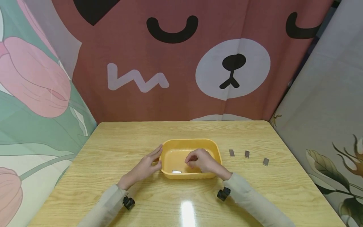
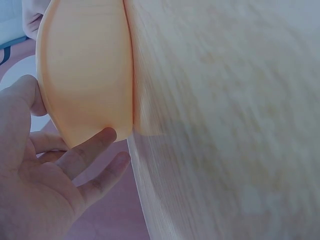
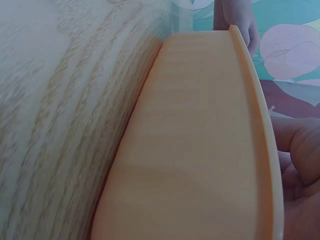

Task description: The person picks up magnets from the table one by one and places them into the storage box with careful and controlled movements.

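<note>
A yellow plastic basin [image 1: 190,142] stands on the table. My left hand [image 1: 144,170] rests against its left end, with the thumb by the rim and the fingers [image 2: 87,152] spread fairly straight along the outer wall. Inside, near the front wall, lies a small white tile [image 1: 176,171]. My right hand [image 1: 202,160] reaches over the front rim into the basin, thumb and forefinger pinched together. Only a tiny pale tip shows at those fingertips, and I cannot tell exactly what the small piece is. In the right wrist view the basin's wall partly hides this hand [image 3: 302,155].
To the right of the basin, three small dark rectangular tiles lie apart in a row: one tile [image 1: 232,153], another tile [image 1: 247,154] and the farthest tile [image 1: 265,161]. The wooden table [image 1: 127,135] is bordered by printed cloths at the back and both sides.
</note>
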